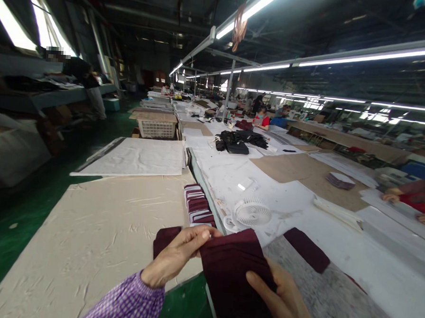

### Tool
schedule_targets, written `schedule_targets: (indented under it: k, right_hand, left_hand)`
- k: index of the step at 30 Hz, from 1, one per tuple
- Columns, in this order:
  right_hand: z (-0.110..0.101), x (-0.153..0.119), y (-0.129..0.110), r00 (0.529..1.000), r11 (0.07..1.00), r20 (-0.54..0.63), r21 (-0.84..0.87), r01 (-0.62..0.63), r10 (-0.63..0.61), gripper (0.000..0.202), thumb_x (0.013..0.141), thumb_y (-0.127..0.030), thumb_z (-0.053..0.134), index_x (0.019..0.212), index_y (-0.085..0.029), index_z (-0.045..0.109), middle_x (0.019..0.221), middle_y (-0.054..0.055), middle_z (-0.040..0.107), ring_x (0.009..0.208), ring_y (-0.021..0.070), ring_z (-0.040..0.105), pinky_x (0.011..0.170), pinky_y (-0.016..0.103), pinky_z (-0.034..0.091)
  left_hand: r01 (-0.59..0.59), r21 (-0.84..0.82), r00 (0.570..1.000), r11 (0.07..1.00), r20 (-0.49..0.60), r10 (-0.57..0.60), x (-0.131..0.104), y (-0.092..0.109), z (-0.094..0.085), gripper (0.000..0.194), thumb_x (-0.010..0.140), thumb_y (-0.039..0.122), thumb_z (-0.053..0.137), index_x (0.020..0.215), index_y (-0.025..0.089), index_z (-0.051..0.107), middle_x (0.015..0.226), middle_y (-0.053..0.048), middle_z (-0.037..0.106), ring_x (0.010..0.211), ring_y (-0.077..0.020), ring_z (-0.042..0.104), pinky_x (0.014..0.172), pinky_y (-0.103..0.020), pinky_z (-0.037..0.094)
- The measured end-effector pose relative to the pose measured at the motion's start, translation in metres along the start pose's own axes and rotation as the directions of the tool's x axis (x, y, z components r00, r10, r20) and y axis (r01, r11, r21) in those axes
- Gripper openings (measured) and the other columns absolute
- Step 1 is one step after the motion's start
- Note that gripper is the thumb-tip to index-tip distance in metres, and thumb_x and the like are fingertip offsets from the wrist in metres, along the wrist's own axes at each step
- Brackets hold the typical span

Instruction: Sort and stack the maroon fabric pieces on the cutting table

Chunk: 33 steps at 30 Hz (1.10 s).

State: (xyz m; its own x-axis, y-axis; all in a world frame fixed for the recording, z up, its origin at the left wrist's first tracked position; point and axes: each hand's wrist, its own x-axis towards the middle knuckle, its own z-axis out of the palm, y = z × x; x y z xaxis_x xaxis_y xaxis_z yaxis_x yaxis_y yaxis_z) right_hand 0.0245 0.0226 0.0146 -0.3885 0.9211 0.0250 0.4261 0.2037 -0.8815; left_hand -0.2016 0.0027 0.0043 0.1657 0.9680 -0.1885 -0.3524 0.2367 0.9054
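A dark maroon fabric piece (233, 269) is held up between both hands in the head view. My left hand (179, 254) pinches its upper left corner. At its lower right side, my right hand (280, 295) grips the edge, thumb on the front and fingers behind. Another maroon piece (165, 237) lies behind my left hand on the beige-covered table (108, 248). A row of maroon and white stacked pieces (198, 203) stands along that table's right edge. One more maroon piece (306, 249) rests flat on the grey mottled surface to the right.
A white fan (251, 212) stands on the white table (285, 201), with black fabric items (234, 142) farther back. A crate (157, 127) is beyond the white board (137, 156). A person's hands (392, 194) are at the far right; other people are farther away.
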Motion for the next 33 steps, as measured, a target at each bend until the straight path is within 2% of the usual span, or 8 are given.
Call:
schedule_targets:
  k: [4,7,9,14,17,20,27,33]
  right_hand:
    - [0.004,-0.001,-0.007,0.995,0.963,0.068,0.252,-0.093,0.078,0.032,0.083,-0.046,0.057,0.098,-0.022,0.07,0.097,0.006,0.074,0.089,0.0254,0.067,0.083,0.037,0.054]
    - [0.011,-0.002,-0.01,0.989,0.92,0.069,0.361,-0.15,0.134,0.031,0.081,-0.046,0.06,0.096,-0.022,0.071,0.089,0.006,0.075,0.077,0.0244,0.068,0.072,0.036,0.056]
    - [0.014,-0.002,-0.01,0.985,0.906,0.081,0.388,-0.17,0.151,0.03,0.081,-0.045,0.06,0.096,-0.022,0.071,0.087,0.006,0.075,0.075,0.0244,0.069,0.068,0.035,0.056]
    - [0.014,0.002,-0.001,0.987,0.942,0.11,0.304,-0.143,0.114,0.032,0.083,-0.045,0.057,0.102,-0.021,0.067,0.096,0.008,0.072,0.089,0.0261,0.066,0.077,0.038,0.055]
    - [0.013,0.005,0.006,1.0,0.977,0.003,0.212,-0.03,0.03,0.027,0.086,-0.042,0.053,0.098,-0.021,0.066,0.1,0.007,0.068,0.093,0.023,0.061,0.088,0.036,0.05]
    - [0.013,0.007,0.01,0.998,0.982,-0.069,0.191,0.011,0.002,0.026,0.086,-0.042,0.051,0.081,-0.02,0.063,0.084,0.004,0.064,0.079,0.0197,0.058,0.083,0.033,0.05]
    - [0.013,0.009,0.007,0.997,0.987,-0.081,0.16,-0.004,0.017,0.028,0.085,-0.043,0.052,0.069,-0.021,0.054,0.076,0.002,0.055,0.074,0.0182,0.052,0.074,0.029,0.049]
    - [0.01,0.009,0.002,0.998,0.989,-0.064,0.15,-0.009,0.019,0.027,0.087,-0.042,0.05,0.068,-0.022,0.05,0.075,0.001,0.051,0.072,0.0176,0.049,0.077,0.03,0.046]
  left_hand:
    - [-0.116,-0.23,0.986,0.966,0.088,0.139,-0.004,-0.01,0.008,0.051,0.071,0.053,0.067,0.107,0.017,0.069,0.098,-0.01,0.071,0.087,-0.0188,0.063,0.078,-0.026,0.047]
    - [-0.138,-0.309,0.968,0.941,0.16,0.195,-0.005,-0.027,0.017,0.053,0.062,0.039,0.079,0.111,0.021,0.067,0.102,-0.009,0.072,0.095,-0.0242,0.065,0.088,-0.032,0.047]
    - [-0.116,-0.33,0.982,0.937,0.102,0.158,-0.004,-0.036,0.024,0.045,0.066,0.03,0.078,0.11,0.023,0.068,0.103,-0.007,0.073,0.099,-0.0248,0.064,0.092,-0.036,0.046]
    - [-0.052,-0.382,0.998,0.923,-0.06,0.031,-0.001,-0.043,0.032,0.027,0.076,0.023,0.069,0.103,0.02,0.07,0.097,-0.008,0.075,0.097,-0.0233,0.066,0.09,-0.036,0.048]
    - [-0.042,-0.405,0.998,0.913,-0.052,0.023,0.0,-0.038,0.029,0.026,0.076,0.022,0.069,0.102,0.018,0.07,0.097,-0.008,0.075,0.094,-0.0229,0.067,0.089,-0.035,0.05]
    - [-0.019,-0.393,0.999,0.92,-0.05,-0.001,0.0,-0.037,0.024,0.025,0.075,0.021,0.07,0.1,0.017,0.071,0.095,-0.008,0.075,0.092,-0.0226,0.068,0.087,-0.033,0.051]
    - [-0.02,-0.362,1.0,0.932,-0.016,0.015,0.001,-0.037,0.022,0.027,0.075,0.018,0.07,0.102,0.017,0.071,0.095,-0.008,0.076,0.088,-0.0214,0.069,0.086,-0.033,0.051]
    - [-0.006,-0.464,1.0,0.886,-0.019,-0.003,-0.001,-0.025,0.025,0.035,0.089,0.033,0.051,0.114,0.012,0.064,0.113,-0.013,0.07,0.108,-0.0241,0.062,0.097,-0.037,0.046]
